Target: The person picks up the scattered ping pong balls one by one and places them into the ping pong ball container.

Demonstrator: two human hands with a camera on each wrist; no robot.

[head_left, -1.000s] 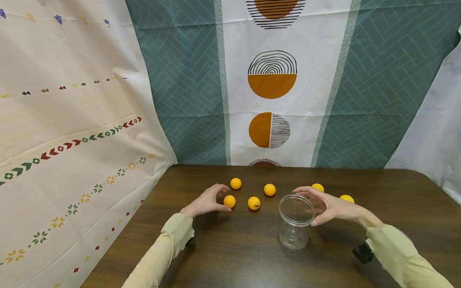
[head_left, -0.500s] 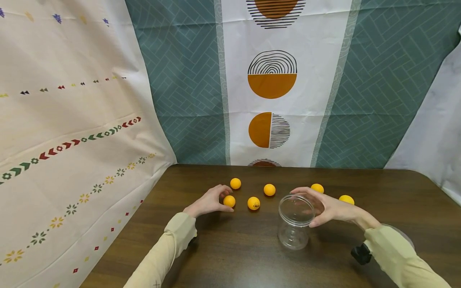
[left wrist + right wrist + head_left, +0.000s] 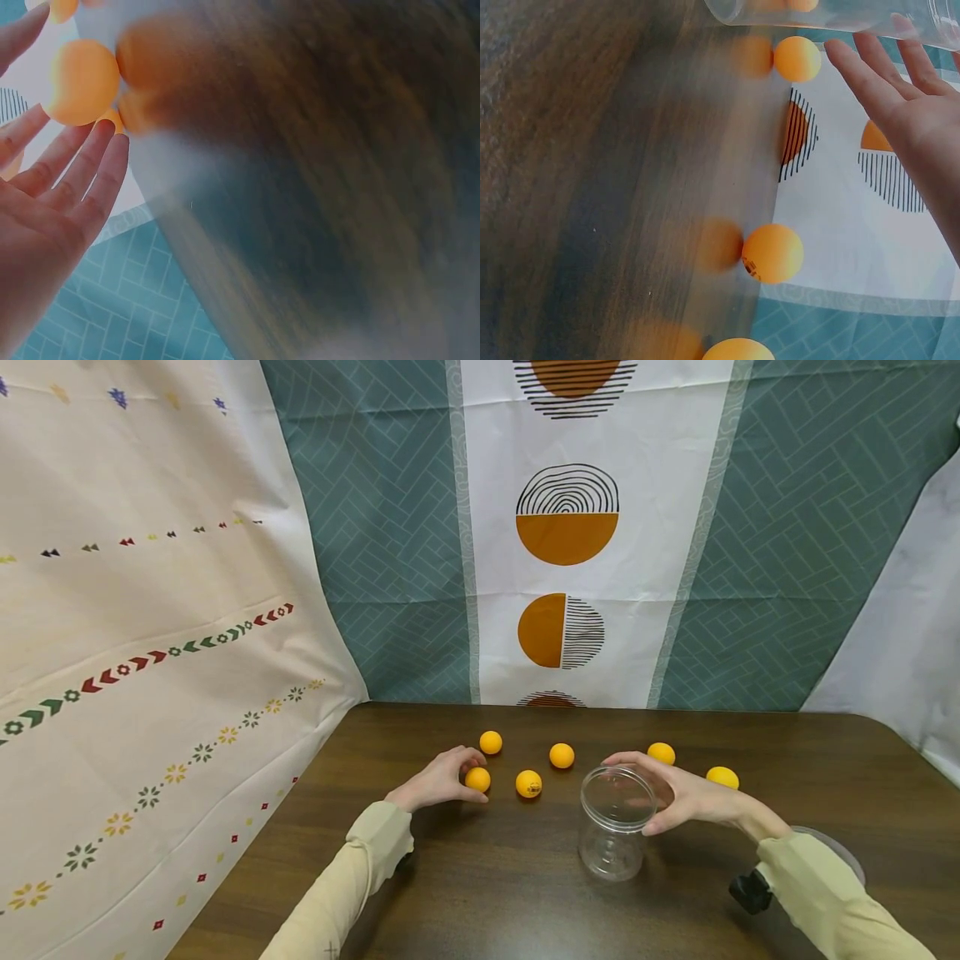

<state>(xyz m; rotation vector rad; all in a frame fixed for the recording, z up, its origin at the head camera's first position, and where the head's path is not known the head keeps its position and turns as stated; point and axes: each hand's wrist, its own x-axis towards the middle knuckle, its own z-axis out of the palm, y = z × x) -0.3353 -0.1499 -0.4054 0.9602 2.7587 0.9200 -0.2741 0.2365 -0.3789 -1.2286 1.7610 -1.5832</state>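
My left hand curves loosely around an orange table tennis ball that lies on the table. Thumb and forefinger stand on either side of this ball; in the left wrist view a gap shows between the thumb and the ball, with the other fingers extended beside it. A clear plastic jar stands upright, its mouth uncovered. My right hand reaches around its right side, fingers behind the rim and thumb tip at the near edge. In the right wrist view those fingers are fairly straight and overlap the jar.
Other orange balls are spread over the brown table: one with printing, one at the back left, a middle ball, and two behind the right hand. A clear round lid-like piece shows past the right sleeve.
My left hand has shifted slightly right, further around the ball. The right hand has edged left against the jar's side, uncovering more of the clear round piece. Balls and jar have stayed put.
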